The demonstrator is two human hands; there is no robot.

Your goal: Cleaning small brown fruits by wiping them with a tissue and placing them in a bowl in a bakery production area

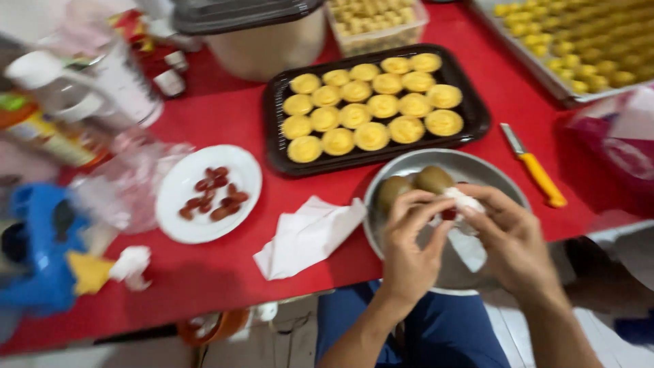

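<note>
Dull metal bowl [490,178] (glossy red table [225,286]).

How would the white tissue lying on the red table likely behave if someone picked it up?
The white tissue looks thin and creased, so it would probably flop and fold rather than hold shape. It likely weighs almost nothing. Lying loose on the red table, it might slide or bunch when nudged.

Table [225,272]: red, plain. Tray [477,116] at 12 o'clock: black, ribbed; pastries [371,105] yellow, in rows. Plate [184,180] at 9 o'clock: white; dates [211,194] dark red-brown. Bowl [470,163] at centre: grey metal; two balls [415,184] olive-brown. Left hand [409,252] and right hand [511,238] on white dough [466,201] with red spot. Napkin [306,235]: white. Knife [535,167] at 3 o'clock: orange handle. Toy [41,252] at 8 o'clock: blue.
</note>
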